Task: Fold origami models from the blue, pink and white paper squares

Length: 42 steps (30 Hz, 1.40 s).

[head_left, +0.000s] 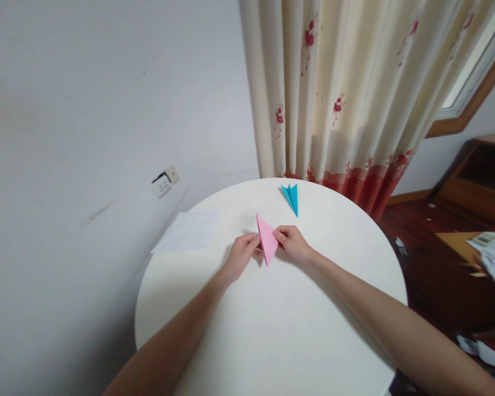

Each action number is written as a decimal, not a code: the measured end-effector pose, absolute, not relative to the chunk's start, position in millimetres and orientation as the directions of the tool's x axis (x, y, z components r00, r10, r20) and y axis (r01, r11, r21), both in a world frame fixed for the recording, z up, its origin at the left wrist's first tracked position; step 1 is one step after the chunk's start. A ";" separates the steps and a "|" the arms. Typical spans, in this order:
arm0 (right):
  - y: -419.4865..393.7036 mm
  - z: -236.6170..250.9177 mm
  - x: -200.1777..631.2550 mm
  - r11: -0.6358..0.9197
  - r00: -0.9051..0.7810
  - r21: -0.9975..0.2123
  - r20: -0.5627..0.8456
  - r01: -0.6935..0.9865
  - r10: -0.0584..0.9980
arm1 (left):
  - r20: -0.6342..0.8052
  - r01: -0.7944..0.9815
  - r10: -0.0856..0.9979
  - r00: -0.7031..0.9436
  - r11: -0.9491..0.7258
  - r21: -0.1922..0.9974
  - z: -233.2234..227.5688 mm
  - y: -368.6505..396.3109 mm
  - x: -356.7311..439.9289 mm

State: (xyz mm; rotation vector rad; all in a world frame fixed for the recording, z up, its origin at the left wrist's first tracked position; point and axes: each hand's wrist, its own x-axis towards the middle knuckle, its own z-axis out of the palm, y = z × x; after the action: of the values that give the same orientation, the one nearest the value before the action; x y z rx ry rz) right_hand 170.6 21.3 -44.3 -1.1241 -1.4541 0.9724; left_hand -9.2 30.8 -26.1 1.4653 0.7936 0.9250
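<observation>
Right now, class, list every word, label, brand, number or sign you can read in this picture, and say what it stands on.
No readable text anywhere.
Pink folded paper, held by both hands: blank.
Blue folded paper: blank.
White sheet: blank.
Wall socket: markings too small to read.
Papers at the right edge: print too blurred to read.

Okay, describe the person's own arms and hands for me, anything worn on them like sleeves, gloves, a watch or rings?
Both arms are bare as far as the picture shows: no sleeve reaches either forearm. The left hand and right hand wear no gloves, and no watch, bracelet or band shows at either wrist. No ring can be made out on the fingers, though they are small in this view. No markings or bandages are visible.
</observation>
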 end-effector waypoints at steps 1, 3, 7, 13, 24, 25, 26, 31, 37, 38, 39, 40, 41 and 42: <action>21.7 -44.5 170.2 0.240 -0.049 -0.958 0.235 0.156 0.971 | 0.110 -0.022 0.885 0.452 -0.112 0.993 -25.7 30.9 -9.4; 22.6 -45.4 169.6 0.236 -0.037 -0.958 0.233 0.160 0.972 | 0.120 0.003 0.891 0.438 -0.135 0.991 -24.7 31.0 -9.8; 24.8 -48.2 169.3 0.244 -0.025 -0.955 0.244 0.166 0.970 | 0.113 0.032 0.900 0.421 -0.139 0.990 -22.9 30.4 -10.0; 27.5 -54.3 169.4 0.277 -0.019 -0.952 0.276 0.128 0.961 | 0.096 0.051 0.917 0.387 -0.125 0.991 -20.6 28.8 -8.4; 17.5 -38.7 169.6 0.328 0.266 -0.843 0.463 0.426 0.845 | 0.092 0.039 0.956 0.277 -0.107 0.993 -21.8 31.1 -7.8; 14.9 -35.0 169.9 0.353 0.270 -0.802 0.519 0.482 0.811 | 0.094 0.039 0.961 0.261 -0.108 0.993 -22.3 31.5 -7.9; 11.9 -31.4 169.5 0.380 0.258 -0.761 0.568 0.525 0.782 | 0.096 0.040 0.964 0.247 -0.109 0.993 -23.1 32.0 -8.1; -4.1 -20.5 155.9 0.483 0.061 -0.647 0.632 0.590 0.772 | 0.133 0.071 0.965 0.224 -0.152 0.986 -28.9 35.4 -10.6; -9.8 -22.4 142.4 0.390 -0.008 -0.606 0.535 0.694 0.845 | 0.193 0.115 0.945 0.264 -0.229 0.967 -33.0 36.2 -12.3; -9.7 -23.0 142.0 0.375 -0.008 -0.611 0.516 0.698 0.857 | 0.204 0.125 0.942 0.266 -0.243 0.962 -32.9 35.8 -12.4; -9.7 -23.5 141.8 0.361 -0.007 -0.622 0.496 0.695 0.868 | 0.218 0.142 0.938 0.269 -0.262 0.954 -32.6 35.4 -12.5; -9.7 -23.9 141.6 0.347 -0.004 -0.640 0.474 0.685 0.881 | 0.233 0.164 0.933 0.274 -0.284 0.945 -32.3 34.8 -12.7; -9.8 -24.4 141.3 0.332 0.004 -0.665 0.449 0.669 0.893 | 0.250 0.184 0.927 0.280 -0.307 0.934 -32.0 34.1 -12.9; -9.8 -24.8 140.8 0.315 0.012 -0.692 0.424 0.649 0.906 | 0.266 0.203 0.920 0.288 -0.330 0.922 -31.5 33.2 -13.1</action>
State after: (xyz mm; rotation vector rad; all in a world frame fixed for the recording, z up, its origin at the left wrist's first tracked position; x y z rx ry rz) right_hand 140.8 -9.8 -24.8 -1.4114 -1.7132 0.3706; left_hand -13.1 33.2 -31.5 1.7348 1.0256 1.0975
